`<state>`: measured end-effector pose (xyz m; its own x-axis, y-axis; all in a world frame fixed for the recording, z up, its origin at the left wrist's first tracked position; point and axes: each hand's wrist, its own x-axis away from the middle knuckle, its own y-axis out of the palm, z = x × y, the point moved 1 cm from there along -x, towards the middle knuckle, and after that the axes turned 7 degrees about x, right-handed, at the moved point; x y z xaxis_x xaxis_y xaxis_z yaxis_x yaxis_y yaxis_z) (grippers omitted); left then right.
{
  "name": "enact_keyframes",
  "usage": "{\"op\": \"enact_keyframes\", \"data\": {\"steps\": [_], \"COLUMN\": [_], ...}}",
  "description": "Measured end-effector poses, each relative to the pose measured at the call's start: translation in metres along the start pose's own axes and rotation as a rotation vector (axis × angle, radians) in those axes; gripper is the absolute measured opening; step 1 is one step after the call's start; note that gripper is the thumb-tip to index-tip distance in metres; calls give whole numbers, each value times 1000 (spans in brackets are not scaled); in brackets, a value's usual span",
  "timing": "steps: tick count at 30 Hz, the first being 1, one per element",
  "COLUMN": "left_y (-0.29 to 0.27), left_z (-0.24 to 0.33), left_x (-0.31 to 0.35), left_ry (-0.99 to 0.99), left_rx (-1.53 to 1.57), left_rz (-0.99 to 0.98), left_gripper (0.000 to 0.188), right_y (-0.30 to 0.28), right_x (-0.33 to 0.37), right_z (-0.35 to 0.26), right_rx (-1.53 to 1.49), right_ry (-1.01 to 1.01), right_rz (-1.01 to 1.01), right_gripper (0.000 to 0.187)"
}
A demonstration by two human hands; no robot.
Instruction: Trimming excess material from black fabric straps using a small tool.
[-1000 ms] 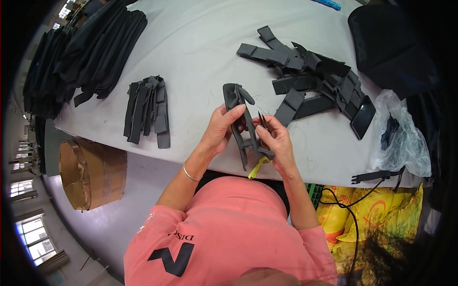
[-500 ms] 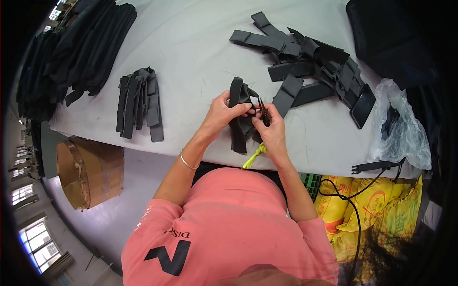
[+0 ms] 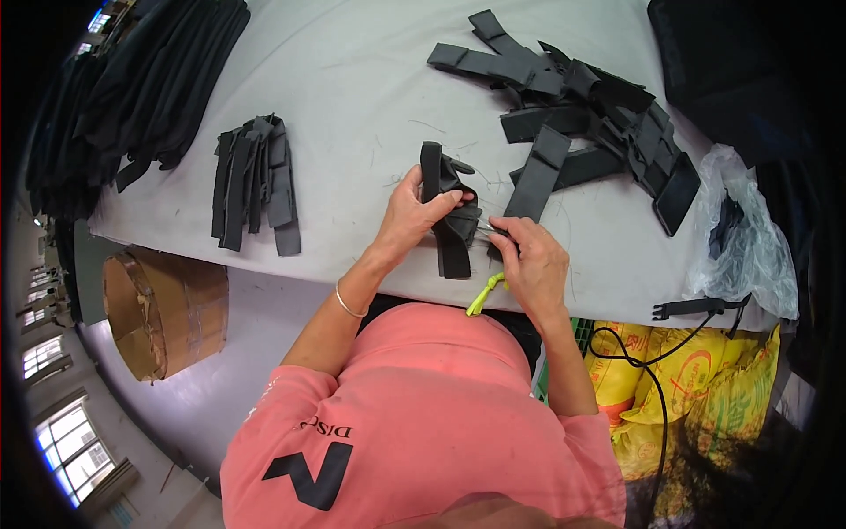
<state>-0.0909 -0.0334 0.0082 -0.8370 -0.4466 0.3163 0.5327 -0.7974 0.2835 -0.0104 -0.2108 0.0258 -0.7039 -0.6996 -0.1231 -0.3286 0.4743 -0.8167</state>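
Observation:
My left hand is closed on a folded black fabric strap, thumb on top, holding it just above the table's near edge. To its right, my right hand grips a small pair of thread snips. Their thin tips point at the strap's right side, and the fingers cover most of the tool. Fine threads show between tips and strap; whether the blades touch them I cannot tell. A knotted yellow-green ribbon hangs below that hand. Just beyond, a flat black strap lies on the table.
A loose heap of black straps lies far right, beside a dark phone-like slab and a clear plastic bag. Left are a neat strap bundle and stacked dark fabric. A cardboard drum stands below the table.
My right hand has turned over and moved slightly right and nearer, drawing the snips away from the strap's upper loop. My left hand keeps its hold on the strap.

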Motion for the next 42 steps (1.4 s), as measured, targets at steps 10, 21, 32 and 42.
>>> {"op": "enact_keyframes", "data": {"steps": [10,21,32,42], "left_y": [4,2,-1,-4], "left_z": [-2,1,-4,-4], "left_x": [0,-1,-3,-1], "left_ry": [61,14,17,32], "left_rx": [-1,-34,6,76], "left_rz": [27,7,0,-37], "left_gripper": [28,27,29,26], "right_y": [15,3,1,3], "right_x": [-2,-28,-39,-34], "right_z": [5,17,21,15], "right_rx": [158,215,241,188], "right_ry": [-172,-443,-549,-431], "right_rz": [110,32,-27,-6], "right_gripper": [15,14,10,10]}}
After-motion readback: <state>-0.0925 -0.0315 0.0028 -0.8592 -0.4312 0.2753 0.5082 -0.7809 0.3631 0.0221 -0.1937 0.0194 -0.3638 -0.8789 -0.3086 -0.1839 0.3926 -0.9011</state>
